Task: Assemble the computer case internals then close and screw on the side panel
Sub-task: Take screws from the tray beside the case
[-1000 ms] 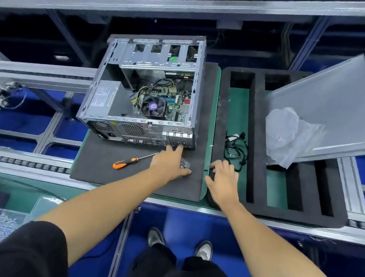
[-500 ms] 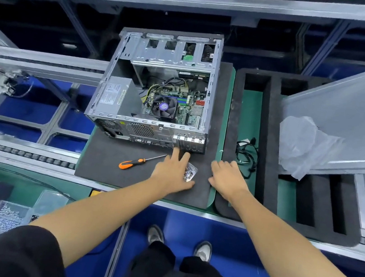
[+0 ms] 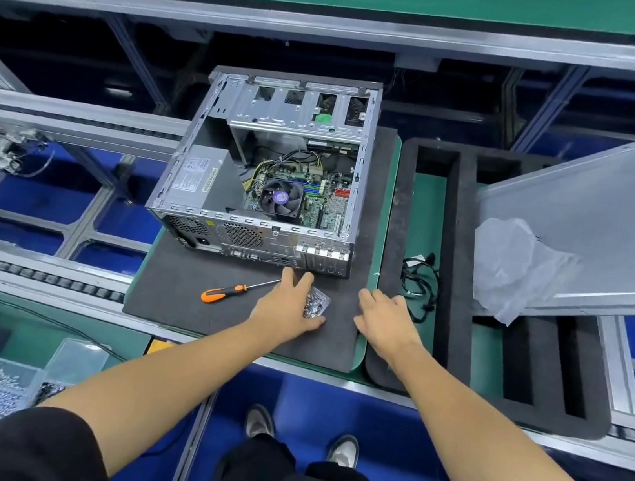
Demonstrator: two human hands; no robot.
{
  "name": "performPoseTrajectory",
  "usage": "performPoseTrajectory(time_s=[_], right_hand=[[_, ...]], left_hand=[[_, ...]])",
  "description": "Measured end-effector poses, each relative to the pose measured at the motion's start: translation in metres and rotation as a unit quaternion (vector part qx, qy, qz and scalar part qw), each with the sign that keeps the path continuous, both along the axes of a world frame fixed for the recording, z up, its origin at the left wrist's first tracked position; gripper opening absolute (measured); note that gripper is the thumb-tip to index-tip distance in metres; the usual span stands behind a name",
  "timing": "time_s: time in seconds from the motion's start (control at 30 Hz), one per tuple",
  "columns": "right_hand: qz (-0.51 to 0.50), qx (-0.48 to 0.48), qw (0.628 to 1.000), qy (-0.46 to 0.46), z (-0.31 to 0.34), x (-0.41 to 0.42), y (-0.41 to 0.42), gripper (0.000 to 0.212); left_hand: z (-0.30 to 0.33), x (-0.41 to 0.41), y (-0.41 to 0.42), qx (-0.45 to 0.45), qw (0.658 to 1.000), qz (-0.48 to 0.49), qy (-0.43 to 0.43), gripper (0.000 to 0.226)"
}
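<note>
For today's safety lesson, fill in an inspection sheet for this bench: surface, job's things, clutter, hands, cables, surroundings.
Surface: dark foam mat on a conveyor bench.
Job's things: open computer case on the mat; orange screwdriver lying before it; side panel across the foam tray.
Clutter: crumpled plastic wrap on the panel.
Hands: left hand resting on a small bag of screws; right hand flat on the mat's edge.
Cables: black cable bundle in the tray.
Surroundings: screw bin lower left.

Computer case [image 3: 276,176]: bare sheet metal, dull silver; side panel [image 3: 606,226]: smooth grey metal, satin sheen; mat [image 3: 185,286]: matt dark foam; tray [image 3: 455,269]: black matt foam; screwdriver [image 3: 230,291]: glossy orange plastic handle; wrap [image 3: 510,265]: translucent crinkled plastic
</note>
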State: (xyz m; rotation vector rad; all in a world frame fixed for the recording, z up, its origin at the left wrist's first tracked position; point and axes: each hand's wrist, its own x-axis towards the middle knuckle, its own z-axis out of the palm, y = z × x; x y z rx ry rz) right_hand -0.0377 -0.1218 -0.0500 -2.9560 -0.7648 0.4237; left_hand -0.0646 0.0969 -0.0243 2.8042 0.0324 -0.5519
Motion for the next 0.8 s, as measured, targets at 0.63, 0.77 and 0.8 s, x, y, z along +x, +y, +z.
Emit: performPoseTrajectory(time_s=[0.63,0.77,0.8], right_hand=[[-0.006,0.162,0.986,0.036,-0.01,-0.038,0.031,0.046],[0.007,0.181,0.982,0.05,-0.015,-0.045,0.031,0.054],[0.005,0.185,0.981,0.053,-0.017,-0.046,0.03,0.054]], left_hand=[[0.012,0.013,0.02,0.001,0.999,-0.007,0.039,0.074],[0.011,0.012,0.019,-0.037,0.998,0.002,0.047,0.072],[0.011,0.011,0.018,-0.041,0.998,0.003,0.048,0.071]])
